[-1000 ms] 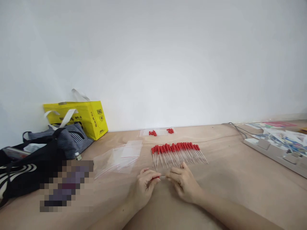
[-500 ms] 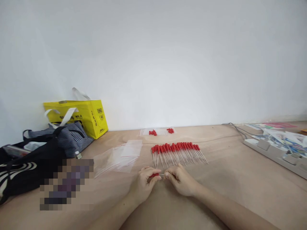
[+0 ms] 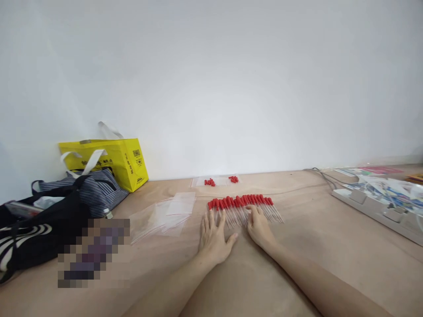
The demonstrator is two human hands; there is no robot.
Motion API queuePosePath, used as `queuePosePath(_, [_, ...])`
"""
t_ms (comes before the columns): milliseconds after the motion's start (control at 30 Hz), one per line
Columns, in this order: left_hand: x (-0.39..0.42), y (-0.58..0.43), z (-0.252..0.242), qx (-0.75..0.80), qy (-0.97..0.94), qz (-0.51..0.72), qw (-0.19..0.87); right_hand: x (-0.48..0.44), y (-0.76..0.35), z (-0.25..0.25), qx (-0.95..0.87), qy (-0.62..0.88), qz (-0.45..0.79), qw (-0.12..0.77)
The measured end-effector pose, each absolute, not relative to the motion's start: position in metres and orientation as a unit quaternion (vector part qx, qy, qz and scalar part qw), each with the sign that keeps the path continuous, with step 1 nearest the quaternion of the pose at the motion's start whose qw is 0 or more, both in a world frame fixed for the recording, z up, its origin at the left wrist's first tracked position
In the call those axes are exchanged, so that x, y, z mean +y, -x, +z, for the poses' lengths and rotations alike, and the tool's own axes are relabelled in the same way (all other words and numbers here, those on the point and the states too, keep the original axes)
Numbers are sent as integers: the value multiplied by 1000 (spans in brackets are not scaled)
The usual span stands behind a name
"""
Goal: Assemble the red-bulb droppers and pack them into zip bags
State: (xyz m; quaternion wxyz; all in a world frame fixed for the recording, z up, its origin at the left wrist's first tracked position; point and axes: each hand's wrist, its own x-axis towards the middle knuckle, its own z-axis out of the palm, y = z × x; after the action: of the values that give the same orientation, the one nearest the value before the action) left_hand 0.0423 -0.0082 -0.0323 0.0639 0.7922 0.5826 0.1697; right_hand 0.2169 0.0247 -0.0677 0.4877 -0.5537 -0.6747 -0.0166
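Note:
A row of droppers (image 3: 234, 213) lies on the table, each a clear thin tube with a red rubber bulb, bulbs pointing to the wall. My left hand (image 3: 213, 242) is open and spread flat at the row's left end, its fingertips at the tubes just below the bulbs. With fingers bent and drawn together, my right hand (image 3: 259, 226) reaches over the middle of the row, fingertips by the bulbs. Whatever those fingers grip is hidden by the hand. Several loose red bulbs (image 3: 209, 182) lie on a clear bag near the wall, with another small cluster (image 3: 234, 179) right of them.
Clear zip bags (image 3: 178, 209) are spread out left of the droppers. A black bag (image 3: 42, 233), a striped bag (image 3: 99, 189) and a yellow bag (image 3: 135, 165) stand at the left. On the right are a white power strip (image 3: 373, 211), cables and printed plastic packets (image 3: 393, 189).
My hands have parted and moved forward from the near side to the row. The dropper that was held between them no longer shows there. My left hand has opened.

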Motion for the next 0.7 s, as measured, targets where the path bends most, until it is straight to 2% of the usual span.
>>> queuePosePath(233, [15, -66, -27, 633, -761, 128, 61, 38, -196, -72, -706, 554, -39, 439])
queuePosePath(367, [20, -63, -27, 627, -770, 108, 59, 40, -188, -68, -722, 555, -62, 408])
queuePosePath(533, [25, -60, -29, 617, -779, 100, 54, 37, -185, -55, -720, 586, -147, 340])
queuePosePath(700, [37, -57, -31, 613, -782, 103, 49, 49, -182, -50, -725, 592, -155, 316])
